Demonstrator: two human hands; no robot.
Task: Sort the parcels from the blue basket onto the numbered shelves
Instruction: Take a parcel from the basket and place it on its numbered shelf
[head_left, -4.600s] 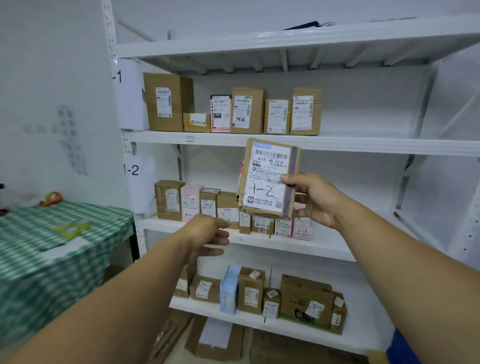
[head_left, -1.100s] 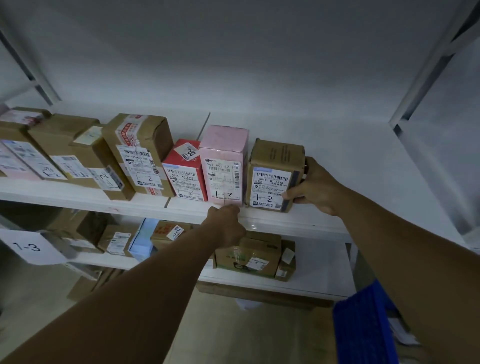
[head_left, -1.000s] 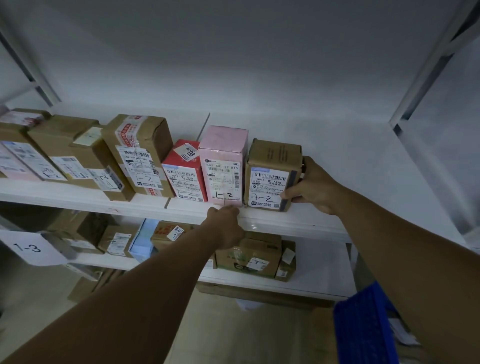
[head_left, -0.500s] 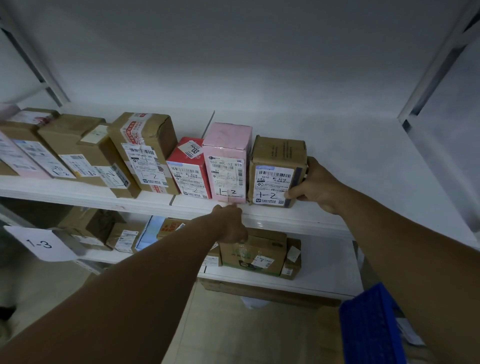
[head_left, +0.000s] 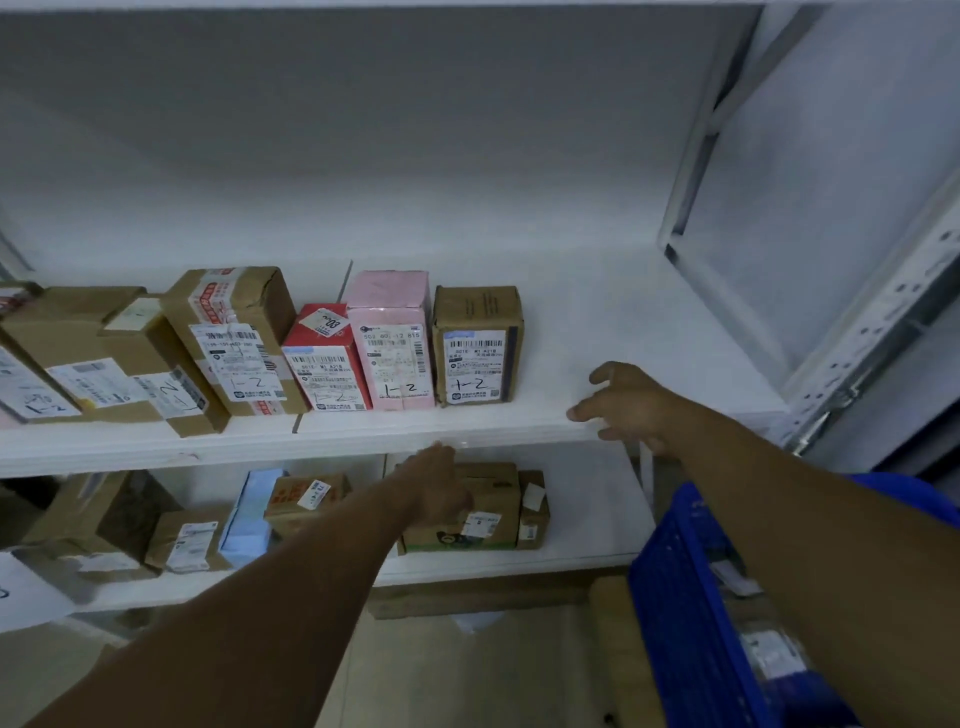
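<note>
- Head view: the brown parcel (head_left: 478, 345) with "1-2" handwritten on its label stands upright on the middle shelf (head_left: 613, 322). It is at the right end of a row of boxes and no hand touches it.
- Its left side is against a pink parcel (head_left: 390, 343), also marked "1-2". Next to that on the left is a lower red parcel (head_left: 324, 361), then a taller taped brown box (head_left: 236, 332) that leans.
- The right grip (head_left: 628, 405) hovers over the front edge of the middle shelf, to the right of the brown parcel and apart from it. It is released, with fingers spread and nothing in them.
- The left grip (head_left: 441, 488) reaches forward just below that shelf's front edge, in front of a green-printed carton (head_left: 498, 493) on the lower shelf (head_left: 587, 519). It is seen from the back and blurred, so I cannot tell whether it is clenched or released. Nothing shows in it.
- The blue basket (head_left: 691, 597) sits low on the right, under the right forearm, with labelled parcels dimly visible inside.
</note>
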